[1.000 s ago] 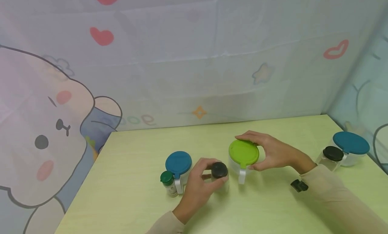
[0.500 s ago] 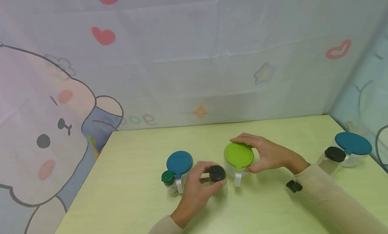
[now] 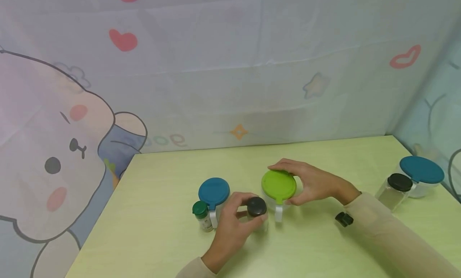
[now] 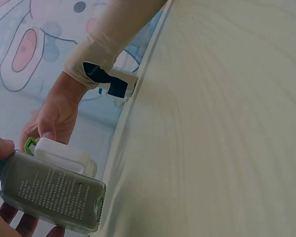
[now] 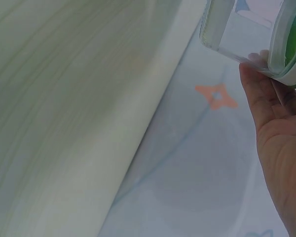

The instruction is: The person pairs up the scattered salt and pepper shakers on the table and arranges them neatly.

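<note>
In the head view my left hand (image 3: 230,226) grips an upright glass spice jar (image 3: 257,206) by its black-lidded top, thumb in front and fingers behind. The left wrist view shows the jar's printed text (image 4: 52,190) and greyish contents. Just to its right, my right hand (image 3: 313,186) holds a clear seasoning pot (image 3: 279,185) with a lime-green lid, fingers at the far side and thumb near the white handle (image 3: 279,213). Seen from the right wrist, the pot's clear wall (image 5: 232,49) rests against my fingers (image 5: 256,94). Pot and jar stand close together.
Left of my left hand stand a blue-lidded pot (image 3: 214,191) and a small green-capped shaker (image 3: 202,216). Another black-lidded jar (image 3: 394,191) and blue-lidded pot (image 3: 422,170) are at the table's right edge. A printed curtain (image 3: 201,70) hangs behind the table (image 3: 151,230).
My right hand has moved the green-lidded pot to the left, nearer the spice jar. My left hand and the jar have shifted slightly left, with the grip kept.
</note>
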A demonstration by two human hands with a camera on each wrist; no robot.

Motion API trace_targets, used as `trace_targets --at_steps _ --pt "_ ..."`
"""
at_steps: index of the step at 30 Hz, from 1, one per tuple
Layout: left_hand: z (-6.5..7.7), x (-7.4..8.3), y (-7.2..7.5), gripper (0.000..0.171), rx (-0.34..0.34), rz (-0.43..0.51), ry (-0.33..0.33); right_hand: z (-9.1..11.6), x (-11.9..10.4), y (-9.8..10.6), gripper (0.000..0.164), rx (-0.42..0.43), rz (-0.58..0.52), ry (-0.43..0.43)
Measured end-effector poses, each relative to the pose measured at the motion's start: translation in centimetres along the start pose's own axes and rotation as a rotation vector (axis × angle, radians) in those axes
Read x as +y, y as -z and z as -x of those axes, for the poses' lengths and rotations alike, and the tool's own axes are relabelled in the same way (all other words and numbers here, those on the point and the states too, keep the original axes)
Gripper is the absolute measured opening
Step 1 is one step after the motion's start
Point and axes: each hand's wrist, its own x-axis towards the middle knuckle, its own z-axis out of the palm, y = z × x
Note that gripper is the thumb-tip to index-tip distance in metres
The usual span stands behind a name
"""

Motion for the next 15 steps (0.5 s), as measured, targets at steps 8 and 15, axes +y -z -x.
trace_targets --at_steps 8,15 --pt "0.32 -0.01 0.22 0.042 0.006 0.006 -0.002 -0.39 0.22 -0.5 0.09 -0.005 0.016 0.009" --pt "0.5 0.09 0.32 0.042 0.01 0.002 -0.009 -0.7 0.38 -0.79 0.091 -0.014 0.008 0.004"
